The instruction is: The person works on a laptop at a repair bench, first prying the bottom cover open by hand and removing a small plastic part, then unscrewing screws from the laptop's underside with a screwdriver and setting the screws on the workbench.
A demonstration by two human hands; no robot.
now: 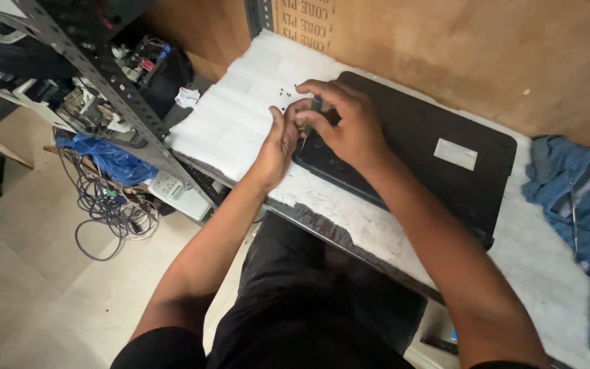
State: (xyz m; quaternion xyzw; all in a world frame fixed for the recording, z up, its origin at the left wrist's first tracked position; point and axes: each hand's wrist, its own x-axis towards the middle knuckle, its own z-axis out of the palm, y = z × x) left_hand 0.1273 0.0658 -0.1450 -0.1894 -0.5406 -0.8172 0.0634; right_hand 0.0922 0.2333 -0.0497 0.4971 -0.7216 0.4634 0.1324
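From the head camera, my right hand [349, 126] curled around a small screwdriver [311, 119] with a green-blue handle, fingers pinching it near the top while its thin shaft pointed down at the near-left corner of a black laptop [431, 154] lying bottom-up on the white worktable [377, 229]. My left hand [278, 143] pressed in beside it, fingertips closed together at the shaft's tip; I could not tell whether they held a screw. A few tiny dark screws [283, 96] lay scattered on the white foam sheet [240, 116] just left of the laptop. A blue cloth [575, 198] sat bunched at the table's right end, well apart.
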